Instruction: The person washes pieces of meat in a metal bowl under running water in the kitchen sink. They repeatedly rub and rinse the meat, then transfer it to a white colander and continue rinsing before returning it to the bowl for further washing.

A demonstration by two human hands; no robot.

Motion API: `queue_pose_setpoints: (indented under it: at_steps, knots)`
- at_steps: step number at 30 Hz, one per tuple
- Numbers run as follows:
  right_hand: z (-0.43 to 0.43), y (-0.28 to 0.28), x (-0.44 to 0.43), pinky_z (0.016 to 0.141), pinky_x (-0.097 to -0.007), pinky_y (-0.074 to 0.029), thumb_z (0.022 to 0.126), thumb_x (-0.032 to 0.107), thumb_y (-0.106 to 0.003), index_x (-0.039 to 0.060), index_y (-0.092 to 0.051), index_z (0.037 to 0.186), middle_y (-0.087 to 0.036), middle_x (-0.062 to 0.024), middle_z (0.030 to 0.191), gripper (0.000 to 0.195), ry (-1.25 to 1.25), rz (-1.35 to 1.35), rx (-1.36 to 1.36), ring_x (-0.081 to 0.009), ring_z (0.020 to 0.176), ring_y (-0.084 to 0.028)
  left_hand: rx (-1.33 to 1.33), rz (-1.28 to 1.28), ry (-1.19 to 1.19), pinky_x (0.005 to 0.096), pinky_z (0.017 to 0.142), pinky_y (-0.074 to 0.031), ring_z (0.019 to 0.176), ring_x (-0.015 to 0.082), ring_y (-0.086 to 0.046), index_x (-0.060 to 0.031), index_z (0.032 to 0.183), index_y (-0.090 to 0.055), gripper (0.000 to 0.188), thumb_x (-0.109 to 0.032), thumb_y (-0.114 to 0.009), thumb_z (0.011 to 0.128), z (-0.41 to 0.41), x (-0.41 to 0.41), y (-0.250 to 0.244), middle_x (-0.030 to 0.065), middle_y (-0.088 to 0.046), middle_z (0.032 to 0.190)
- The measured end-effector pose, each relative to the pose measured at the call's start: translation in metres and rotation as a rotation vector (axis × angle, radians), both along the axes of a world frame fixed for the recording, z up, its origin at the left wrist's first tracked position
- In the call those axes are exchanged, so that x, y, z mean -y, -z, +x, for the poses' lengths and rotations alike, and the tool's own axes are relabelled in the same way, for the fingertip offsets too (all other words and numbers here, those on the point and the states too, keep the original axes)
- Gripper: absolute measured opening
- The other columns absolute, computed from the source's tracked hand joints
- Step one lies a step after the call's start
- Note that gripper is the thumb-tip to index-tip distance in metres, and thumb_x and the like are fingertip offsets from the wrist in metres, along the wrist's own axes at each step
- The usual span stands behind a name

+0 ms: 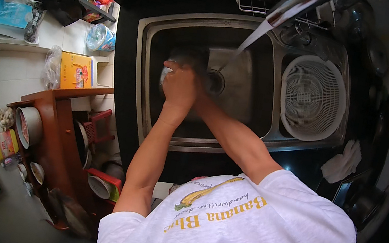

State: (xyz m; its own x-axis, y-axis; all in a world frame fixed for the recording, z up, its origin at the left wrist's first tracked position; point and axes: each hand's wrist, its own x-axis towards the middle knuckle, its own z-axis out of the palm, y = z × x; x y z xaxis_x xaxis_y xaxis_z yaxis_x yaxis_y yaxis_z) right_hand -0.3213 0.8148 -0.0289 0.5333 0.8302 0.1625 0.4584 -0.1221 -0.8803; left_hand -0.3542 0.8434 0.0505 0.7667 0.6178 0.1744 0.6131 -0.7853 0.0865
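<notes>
Both my arms reach down into the left basin of a stainless-steel double sink. My left hand is curled around a shiny, pale object, mostly hidden under the fingers and too blurred to name. My right hand crosses in behind the left one, so its fingers are hidden and blurred. A dark, blurred shape lies just beyond the hands. Water runs from the chrome faucet into the basin, close to the drain, to the right of my hands.
A white plastic colander basket occupies the right basin. Behind the faucet stands a wire rack. A white cloth lies on the dark counter at right. At left, a wooden cabinet stands beside a metal pot and a yellow box.
</notes>
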Motion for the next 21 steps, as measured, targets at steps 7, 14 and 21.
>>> queue_pose_setpoints:
  at_steps: [7, 14, 21]
  knots:
    - [-0.006, -0.032, -0.001, 0.074, -0.0313, -0.048, 0.079, 0.012, -0.056, 0.0084, -0.054, 0.113, -0.059, -0.0064, 0.101, 0.034, -0.046, -0.218, 0.273, -0.0195, 0.087, -0.058, -0.01, 0.003, -0.005, 0.0394, 0.054, -0.053, 0.066, 0.0385, -0.063, 0.0009, 0.075, -0.061, 0.012, -0.008, -0.057, 0.068, -0.008, 0.006, -0.017, 0.0331, -0.057, 0.089]
    - [0.019, 0.057, 0.008, 0.076, -0.0344, -0.048, 0.077, 0.013, -0.056, 0.0069, -0.054, 0.112, -0.059, -0.0094, 0.102, 0.035, -0.025, -0.017, -0.184, -0.0231, 0.091, -0.057, 0.103, -0.124, -0.023, 0.0416, 0.053, -0.05, 0.063, 0.038, -0.061, 0.0006, 0.075, -0.061, 0.011, -0.007, -0.056, 0.068, 0.001, 0.008, 0.006, 0.0235, -0.061, 0.074]
    - [0.087, 0.086, 0.031, 0.095, -0.031, -0.037, 0.076, 0.009, -0.053, 0.0057, -0.05, 0.121, -0.055, -0.0101, 0.116, 0.045, 0.478, -0.231, -0.626, -0.0225, 0.109, -0.05, 0.598, -1.169, -0.556, 0.0366, 0.056, -0.04, 0.059, 0.0224, -0.051, 0.001, 0.069, -0.056, 0.004, -0.003, -0.056, 0.068, -0.019, -0.038, 0.175, 0.0086, -0.054, 0.065]
